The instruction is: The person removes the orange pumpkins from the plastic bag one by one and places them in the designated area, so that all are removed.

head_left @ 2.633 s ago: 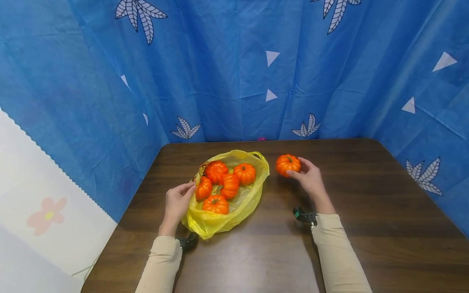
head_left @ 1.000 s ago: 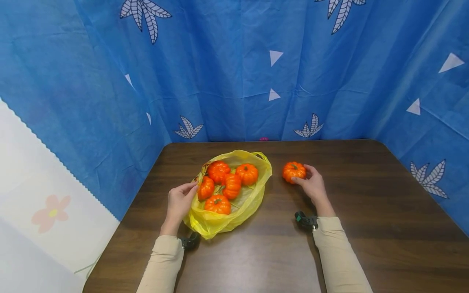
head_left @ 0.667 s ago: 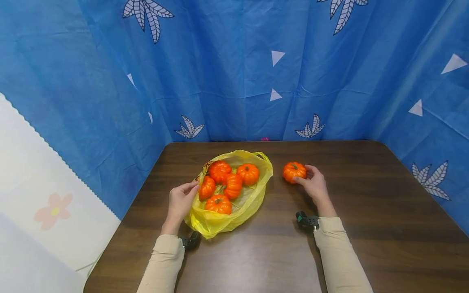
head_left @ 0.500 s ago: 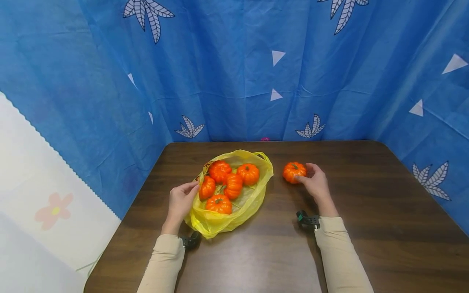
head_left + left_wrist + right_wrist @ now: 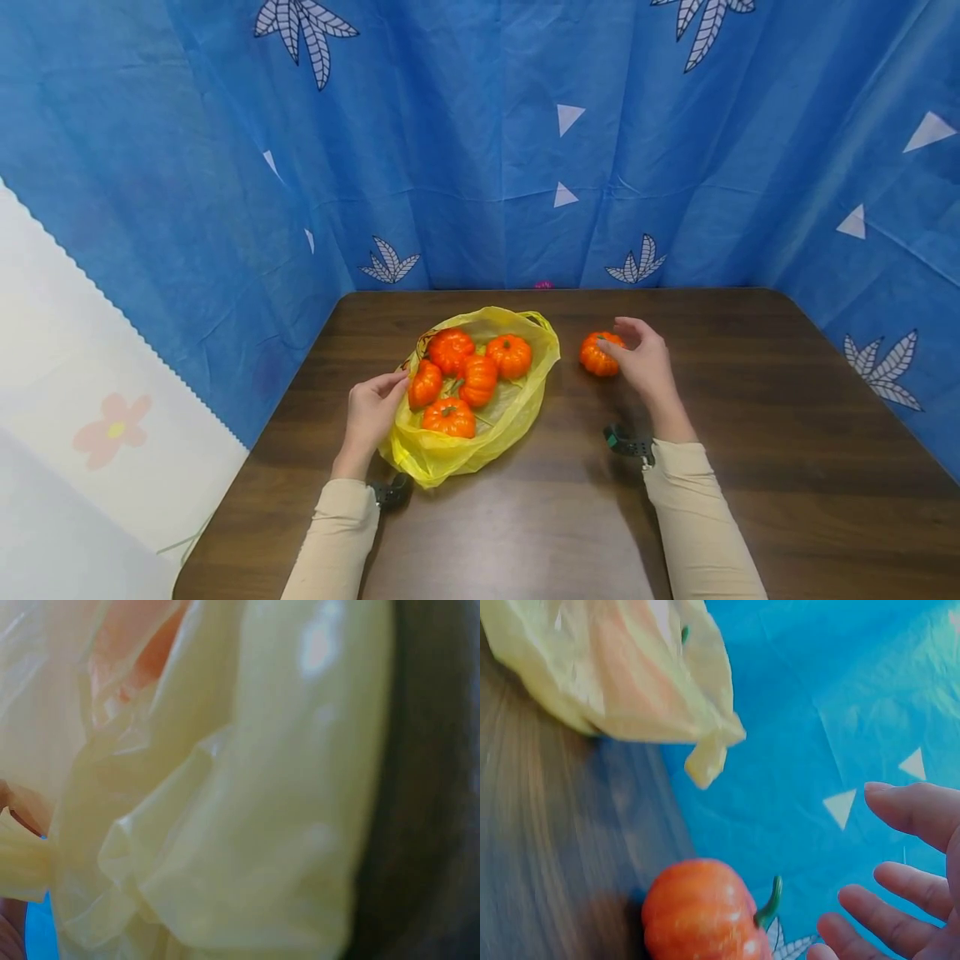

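A yellow plastic bag [image 5: 517,412] lies wide at the mouth on the table, with several small orange pumpkins [image 5: 477,381] inside. The person's left hand [image 5: 369,417] pinches the bag's left rim between thumb and fingers. Crumpled yellow plastic fills most of the left wrist view and hides nearly all of that hand. To the right of the bag, one more pumpkin [image 5: 701,915] with a green stem sits on the tabletop. Just above and right of it is the right hand [image 5: 643,358], its fingers spread and apart from the pumpkin in the right wrist view.
The dark wooden table [image 5: 750,467] runs back to a blue curtain [image 5: 465,167] printed with leaves and triangles. A pale cloth with a flower print [image 5: 112,429] hangs at the left. Black straps [image 5: 628,444] sit at both wrists.
The right hand has set its pumpkin down on the table, let go and risen slightly away from it. The left hand keeps its pinch on the bag's rim.
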### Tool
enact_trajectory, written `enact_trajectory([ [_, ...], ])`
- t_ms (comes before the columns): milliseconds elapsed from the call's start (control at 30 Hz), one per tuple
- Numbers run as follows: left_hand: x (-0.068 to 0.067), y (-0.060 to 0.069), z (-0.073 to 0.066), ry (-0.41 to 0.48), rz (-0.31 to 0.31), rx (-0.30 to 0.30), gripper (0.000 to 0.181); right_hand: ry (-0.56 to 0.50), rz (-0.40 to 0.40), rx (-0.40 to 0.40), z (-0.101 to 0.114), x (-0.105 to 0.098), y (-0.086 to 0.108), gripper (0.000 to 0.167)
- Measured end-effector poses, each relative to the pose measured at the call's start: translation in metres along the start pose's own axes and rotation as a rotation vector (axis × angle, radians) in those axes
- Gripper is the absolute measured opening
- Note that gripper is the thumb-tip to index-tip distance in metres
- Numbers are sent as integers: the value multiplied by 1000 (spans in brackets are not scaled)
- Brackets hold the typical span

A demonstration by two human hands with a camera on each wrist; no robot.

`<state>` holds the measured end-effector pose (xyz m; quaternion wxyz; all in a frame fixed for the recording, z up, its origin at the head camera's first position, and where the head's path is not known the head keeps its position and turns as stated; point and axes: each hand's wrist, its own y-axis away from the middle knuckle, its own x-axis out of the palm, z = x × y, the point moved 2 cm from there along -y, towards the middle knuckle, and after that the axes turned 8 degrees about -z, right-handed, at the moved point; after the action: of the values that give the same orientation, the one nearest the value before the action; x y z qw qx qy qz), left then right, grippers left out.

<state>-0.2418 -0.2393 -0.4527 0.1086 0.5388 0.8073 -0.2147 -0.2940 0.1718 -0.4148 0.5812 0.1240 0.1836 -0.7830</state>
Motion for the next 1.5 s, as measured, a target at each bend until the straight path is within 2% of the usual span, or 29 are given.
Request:
enact_trajectory([
  [100,0,0,0,-2,-1,5,24,-28,13,-14,6,5,1,55],
  [300,-1,0,0,-21,-16,24,24,-35,96,-37,14,15,6,57],
  [533,0,0,2,-21,3,-1,25,-27,181,-76,25,25,13,56],
  [833,0,0,2,-27,-1,5,25,-103,201,-168,43,48,25,48],
  [1000,0,0,0,-28,-9,19,24,-127,254,-221,49,65,32,49],
  [1333,1,1,1,-24,-2,6,24,-173,359,-262,51,98,44,57],
  [1500,1,1,0,-22,-10,20,23,-146,415,-276,53,109,50,58],
])
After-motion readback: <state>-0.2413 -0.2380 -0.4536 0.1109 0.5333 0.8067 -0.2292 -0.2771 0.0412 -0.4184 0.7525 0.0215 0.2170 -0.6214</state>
